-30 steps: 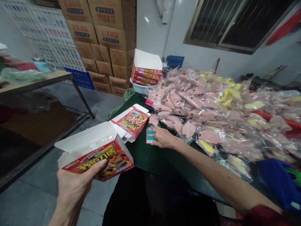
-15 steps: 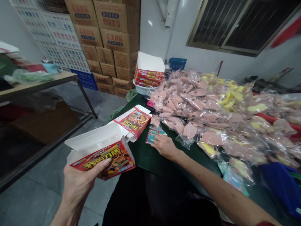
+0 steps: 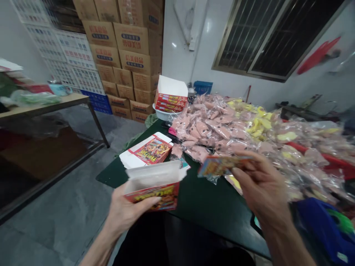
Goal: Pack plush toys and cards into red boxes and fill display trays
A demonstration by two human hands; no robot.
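Note:
My left hand (image 3: 130,207) grips a red printed cardboard box (image 3: 163,197), its white top flap standing up and its mouth uncovered. Thumb in front, it holds the box over the near edge of the dark green table (image 3: 191,195). My right hand (image 3: 260,181) pinches a thin, colourful printed card or packet (image 3: 222,165) above the table, apart from the box; motion blurs it. Beyond the held box lies another red box (image 3: 155,149) with its white flaps spread. A small teal-and-red card (image 3: 185,164) shows partly behind the held box.
Clear-wrapped pink and yellow pieces (image 3: 210,125) are heaped over the table's right side. At the back, a white basin (image 3: 163,114) carries stacked red boxes (image 3: 172,101). A blue tape dispenser (image 3: 321,225) stands front right. Cartons (image 3: 133,55) are piled by the wall; another table (image 3: 74,98) stands left.
My right hand has lifted a printed card or packet off the table and moved right with it. My left hand has brought the box rightward, nearer the middle. The view has shifted slightly.

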